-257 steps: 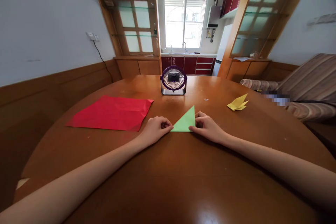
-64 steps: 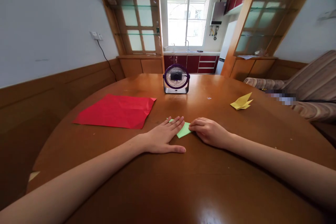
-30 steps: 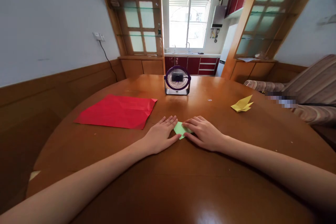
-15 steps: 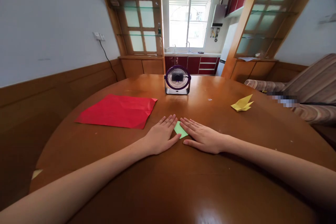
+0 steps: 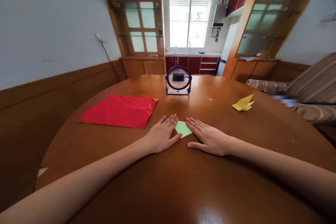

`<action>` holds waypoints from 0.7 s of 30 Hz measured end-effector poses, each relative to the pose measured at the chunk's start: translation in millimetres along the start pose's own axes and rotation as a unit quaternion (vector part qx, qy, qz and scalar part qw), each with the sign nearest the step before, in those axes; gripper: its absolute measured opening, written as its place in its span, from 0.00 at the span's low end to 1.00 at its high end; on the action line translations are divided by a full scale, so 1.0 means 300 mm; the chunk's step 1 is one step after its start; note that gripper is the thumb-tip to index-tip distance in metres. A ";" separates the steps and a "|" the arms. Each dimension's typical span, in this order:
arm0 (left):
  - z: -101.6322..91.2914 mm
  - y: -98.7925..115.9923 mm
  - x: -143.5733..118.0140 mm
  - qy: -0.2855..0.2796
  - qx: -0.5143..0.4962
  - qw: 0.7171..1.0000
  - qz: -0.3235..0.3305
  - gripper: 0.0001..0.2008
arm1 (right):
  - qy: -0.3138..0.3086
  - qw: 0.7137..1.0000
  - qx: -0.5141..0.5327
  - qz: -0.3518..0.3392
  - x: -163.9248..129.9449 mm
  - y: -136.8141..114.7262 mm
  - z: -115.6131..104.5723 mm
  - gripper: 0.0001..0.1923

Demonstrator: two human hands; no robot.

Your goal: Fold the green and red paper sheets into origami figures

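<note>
While both hands lay palm down, a small, folded piece of pale green paper (image 5: 183,129) rested between them on the round, glossy brown wooden counter (image 5: 162,185). The left hand (image 5: 160,137) was flattened out, its fingertips and thumb touching the paper's left side; the right hand (image 5: 210,139) was just as widely opened, fingertips at the right side and thumb spread on the wood. Both touched the paper rather than gripping it.

To the left lay a large, creased sheet of bright red paper (image 5: 119,111), one far corner slightly lifted. Well to the right sat a folded yellow paper shape (image 5: 243,104) with pointed tips. Beyond the hands, a round, dark purple fan (image 5: 178,78) on a silvery stand blocked part of the dark red kitchen cabinets (image 5: 208,63).

The fingers covered the green paper's side corners, so its full outline could not be told. A striped fabric armchair (image 5: 312,85) was cut off at the right (something on its seat was pixelated), and a whitish speck (image 5: 210,99) near the fan was too small to identify.
</note>
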State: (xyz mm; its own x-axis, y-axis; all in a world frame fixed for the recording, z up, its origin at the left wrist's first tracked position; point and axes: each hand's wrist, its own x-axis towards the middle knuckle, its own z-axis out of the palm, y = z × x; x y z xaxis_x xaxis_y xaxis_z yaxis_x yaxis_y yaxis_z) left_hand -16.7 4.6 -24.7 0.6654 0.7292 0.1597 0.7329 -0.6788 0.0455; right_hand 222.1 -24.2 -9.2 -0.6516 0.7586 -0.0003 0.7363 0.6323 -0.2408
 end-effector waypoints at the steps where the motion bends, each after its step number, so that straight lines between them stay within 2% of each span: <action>1: -0.001 0.001 0.000 0.000 0.000 1.000 -0.002 0.34 | -0.002 1.000 -0.002 0.003 -0.004 0.000 -0.002 0.49; 5: -0.009 0.008 -0.001 -0.003 -0.003 1.000 -0.013 0.37 | -0.006 1.000 -0.007 0.014 -0.014 -0.001 -0.006 0.49; 12: -0.020 0.007 0.000 -0.010 -0.030 0.999 -0.032 0.39 | 0.026 1.000 0.001 0.017 -0.022 0.010 0.011 0.48; 14: -0.017 -0.001 0.002 0.001 -0.042 0.999 -0.032 0.37 | 0.033 0.999 0.003 0.015 -0.024 0.011 0.013 0.47; 17: -0.009 -0.016 0.012 0.023 -0.050 0.998 -0.029 0.29 | 0.028 0.999 0.000 0.017 -0.024 0.010 0.014 0.47; 21: 0.000 -0.032 0.042 0.063 -0.025 0.997 -0.028 0.22 | 0.043 0.999 0.000 0.006 -0.023 0.012 0.016 0.46</action>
State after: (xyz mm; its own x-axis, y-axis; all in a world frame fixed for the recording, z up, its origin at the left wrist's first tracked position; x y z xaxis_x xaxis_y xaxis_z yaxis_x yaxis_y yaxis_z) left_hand -15.4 20.4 -23.2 0.5987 0.7508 0.2790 0.7579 -0.6437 0.1059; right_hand 228.3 -28.1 -14.9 -0.6241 0.7772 0.0798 0.7442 0.6225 -0.2422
